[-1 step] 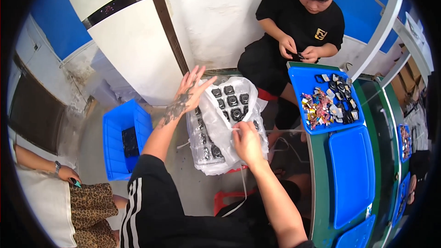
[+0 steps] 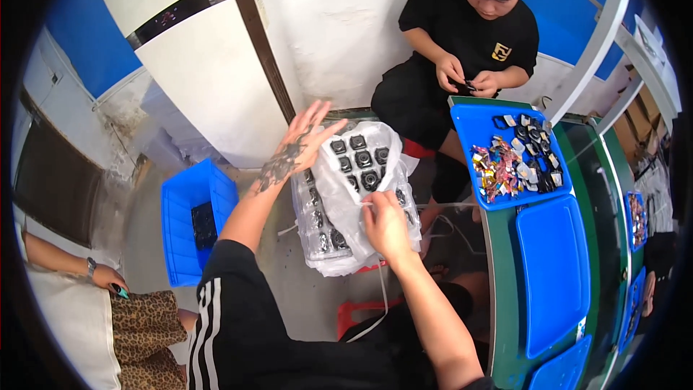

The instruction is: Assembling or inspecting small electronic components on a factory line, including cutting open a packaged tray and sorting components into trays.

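In front of me is a pale tray [image 2: 309, 251] of small black square parts [image 2: 363, 159] with round centres, set in rows. Translucent white plastic wrapping [image 2: 339, 191] partly covers it, folded open over the upper middle so that several parts show bare. My right hand [image 2: 386, 227] is closed, pinching the edge of this wrapping near the tray's middle. At the tray's upper left, my left hand [image 2: 303, 148] is open with fingers stretched out, over or against the wrapping's edge. I cannot tell whether it touches.
A blue bin [image 2: 191, 220] with a dark item inside stands left, near a person with a wristwatch [image 2: 92, 263]. On the right, a green-topped table [image 2: 505, 274] carries a blue tray [image 2: 473, 166] of small parts and another blue tray [image 2: 552, 274]. A seated co-worker [image 2: 469, 36] handles something small.
My left hand has shifted very slightly to the right. My right hand keeps its pinch on the wrapping.
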The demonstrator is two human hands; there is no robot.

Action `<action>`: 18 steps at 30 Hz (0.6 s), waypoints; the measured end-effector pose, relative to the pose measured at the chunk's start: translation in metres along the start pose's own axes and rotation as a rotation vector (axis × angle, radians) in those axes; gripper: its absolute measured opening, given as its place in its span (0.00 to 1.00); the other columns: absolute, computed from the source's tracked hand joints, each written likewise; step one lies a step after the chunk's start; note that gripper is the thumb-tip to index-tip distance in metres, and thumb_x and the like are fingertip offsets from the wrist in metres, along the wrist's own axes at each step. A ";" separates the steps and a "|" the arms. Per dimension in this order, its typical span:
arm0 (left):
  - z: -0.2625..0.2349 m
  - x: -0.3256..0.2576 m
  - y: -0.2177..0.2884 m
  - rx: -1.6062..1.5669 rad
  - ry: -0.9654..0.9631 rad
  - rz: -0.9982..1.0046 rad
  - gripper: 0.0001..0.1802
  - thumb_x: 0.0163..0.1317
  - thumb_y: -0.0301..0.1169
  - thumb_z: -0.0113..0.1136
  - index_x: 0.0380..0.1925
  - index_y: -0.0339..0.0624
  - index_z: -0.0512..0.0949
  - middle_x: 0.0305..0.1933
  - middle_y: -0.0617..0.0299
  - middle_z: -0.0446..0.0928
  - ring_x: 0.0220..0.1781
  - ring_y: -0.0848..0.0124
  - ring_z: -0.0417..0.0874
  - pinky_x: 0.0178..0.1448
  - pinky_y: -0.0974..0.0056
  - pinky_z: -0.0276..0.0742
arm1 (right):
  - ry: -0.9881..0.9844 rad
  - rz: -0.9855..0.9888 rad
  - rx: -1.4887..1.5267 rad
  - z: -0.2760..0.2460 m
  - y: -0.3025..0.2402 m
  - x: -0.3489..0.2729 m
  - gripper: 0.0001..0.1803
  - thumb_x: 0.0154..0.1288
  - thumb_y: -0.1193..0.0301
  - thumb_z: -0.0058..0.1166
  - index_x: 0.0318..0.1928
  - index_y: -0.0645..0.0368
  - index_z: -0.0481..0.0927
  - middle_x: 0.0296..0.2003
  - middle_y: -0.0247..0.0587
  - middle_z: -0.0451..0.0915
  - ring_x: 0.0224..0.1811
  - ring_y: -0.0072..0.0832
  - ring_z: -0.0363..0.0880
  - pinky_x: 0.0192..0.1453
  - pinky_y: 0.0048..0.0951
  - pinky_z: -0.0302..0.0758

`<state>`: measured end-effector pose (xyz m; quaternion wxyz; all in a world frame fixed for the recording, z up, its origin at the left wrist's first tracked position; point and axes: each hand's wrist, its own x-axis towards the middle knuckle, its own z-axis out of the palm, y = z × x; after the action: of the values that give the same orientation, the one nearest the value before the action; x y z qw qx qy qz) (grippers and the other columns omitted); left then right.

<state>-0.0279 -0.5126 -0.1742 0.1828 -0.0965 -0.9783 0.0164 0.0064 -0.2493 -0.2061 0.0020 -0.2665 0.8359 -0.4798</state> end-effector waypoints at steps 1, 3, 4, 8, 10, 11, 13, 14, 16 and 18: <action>0.004 0.016 -0.001 -0.007 -0.001 0.016 0.47 0.48 0.15 0.53 0.70 0.66 0.64 0.78 0.51 0.51 0.79 0.56 0.49 0.76 0.49 0.55 | -0.007 -0.009 0.002 0.000 -0.001 -0.001 0.06 0.60 0.78 0.56 0.39 0.60 0.78 0.38 0.54 0.76 0.41 0.54 0.78 0.45 0.45 0.75; 0.013 0.045 0.011 -0.019 -0.063 0.314 0.46 0.51 0.15 0.52 0.69 0.73 0.64 0.79 0.54 0.48 0.80 0.57 0.49 0.78 0.49 0.52 | -0.006 -0.011 0.001 0.000 -0.001 -0.002 0.07 0.60 0.78 0.55 0.39 0.59 0.79 0.38 0.53 0.76 0.40 0.53 0.78 0.44 0.45 0.76; 0.013 0.054 0.020 -0.023 -0.064 0.324 0.46 0.51 0.15 0.52 0.69 0.73 0.64 0.79 0.54 0.48 0.80 0.57 0.49 0.78 0.49 0.52 | -0.015 -0.052 -0.020 0.000 -0.001 -0.003 0.08 0.59 0.79 0.55 0.40 0.59 0.79 0.39 0.53 0.76 0.40 0.53 0.79 0.43 0.45 0.76; 0.023 0.072 0.047 0.061 -0.218 0.509 0.43 0.54 0.18 0.54 0.68 0.76 0.66 0.81 0.58 0.43 0.82 0.60 0.44 0.78 0.51 0.53 | -0.081 -0.102 -0.074 -0.005 -0.004 -0.005 0.11 0.58 0.81 0.54 0.42 0.57 0.78 0.39 0.51 0.76 0.40 0.51 0.80 0.43 0.46 0.77; 0.023 0.074 0.048 0.014 -0.273 0.541 0.43 0.54 0.16 0.53 0.66 0.76 0.68 0.81 0.58 0.41 0.82 0.59 0.43 0.80 0.51 0.49 | -0.133 -0.096 -0.101 -0.007 -0.005 -0.005 0.16 0.58 0.81 0.54 0.49 0.57 0.77 0.41 0.51 0.78 0.43 0.52 0.80 0.45 0.47 0.77; 0.033 0.074 0.041 -0.063 -0.205 0.583 0.30 0.54 0.22 0.58 0.57 0.63 0.78 0.79 0.57 0.48 0.81 0.58 0.47 0.78 0.51 0.54 | -0.118 -0.070 -0.059 -0.007 -0.005 -0.006 0.19 0.58 0.81 0.55 0.51 0.58 0.75 0.41 0.52 0.78 0.43 0.53 0.80 0.45 0.47 0.77; 0.031 0.075 0.033 -0.121 -0.181 0.571 0.22 0.53 0.24 0.60 0.49 0.56 0.80 0.77 0.57 0.53 0.79 0.58 0.51 0.76 0.51 0.58 | -0.054 -0.026 0.047 -0.009 0.000 -0.007 0.24 0.59 0.80 0.56 0.58 0.60 0.71 0.42 0.57 0.80 0.44 0.54 0.80 0.47 0.46 0.77; 0.029 0.076 0.028 -0.178 -0.153 0.558 0.14 0.52 0.27 0.63 0.41 0.49 0.82 0.76 0.56 0.58 0.78 0.57 0.54 0.74 0.51 0.61 | -0.029 0.027 0.074 -0.012 0.001 -0.007 0.24 0.60 0.79 0.56 0.57 0.61 0.71 0.40 0.59 0.79 0.44 0.54 0.80 0.47 0.45 0.76; 0.019 0.074 0.021 -0.199 -0.088 0.544 0.11 0.49 0.29 0.66 0.35 0.44 0.80 0.69 0.56 0.68 0.74 0.58 0.63 0.70 0.52 0.66 | -0.018 0.055 0.040 -0.019 0.005 -0.006 0.24 0.60 0.79 0.57 0.57 0.65 0.71 0.43 0.61 0.79 0.46 0.55 0.80 0.50 0.45 0.76; 0.032 0.057 -0.002 -0.176 -0.072 0.559 0.13 0.51 0.30 0.66 0.38 0.44 0.80 0.68 0.55 0.69 0.71 0.57 0.66 0.70 0.51 0.66 | 0.047 -0.007 0.015 -0.014 0.010 -0.009 0.24 0.59 0.79 0.57 0.57 0.68 0.71 0.46 0.63 0.79 0.49 0.56 0.79 0.53 0.45 0.75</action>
<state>-0.0919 -0.5039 -0.1840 0.1271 -0.3773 -0.9172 -0.0153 0.0061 -0.2306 -0.2085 -0.0175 -0.2582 0.8312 -0.4920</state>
